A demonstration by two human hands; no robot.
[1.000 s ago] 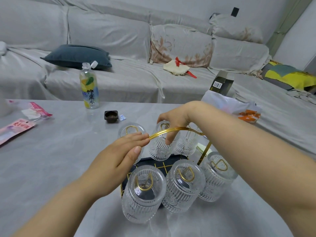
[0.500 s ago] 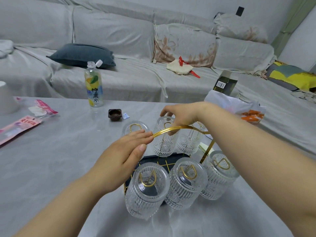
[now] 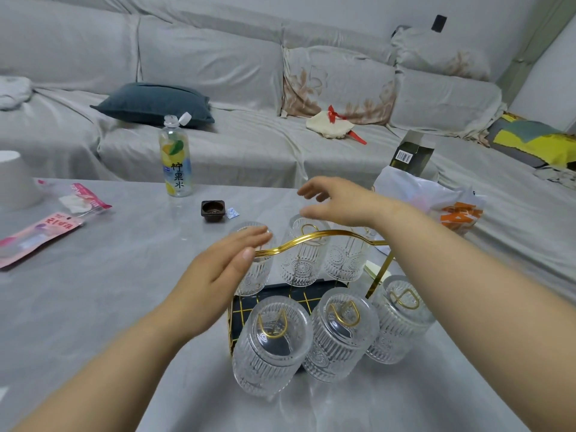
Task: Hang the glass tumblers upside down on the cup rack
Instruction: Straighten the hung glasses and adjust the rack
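On the tabletop (image 3: pixel 93 307), six ribbed glass tumblers (image 3: pixel 272 344) hang on the cup rack (image 3: pixel 311 238). I judge them heavy, slippery and fragile, best gripped around the ribbed wall; my left hand (image 3: pixel 218 275) and right hand (image 3: pixel 339 201) are spread and hold nothing.

- A grey-covered sofa (image 3: pixel 218 73) ran along the pale wall (image 3: pixel 343 7) before me.
- A dark cushion (image 3: pixel 152 102) lay on it.
- My grey table (image 3: pixel 93 291) stood in soft, even light.

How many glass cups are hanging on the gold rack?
6. Three in the near row: left, middle, right. Three in the far row: left, partly behind the left hand, middle, right.
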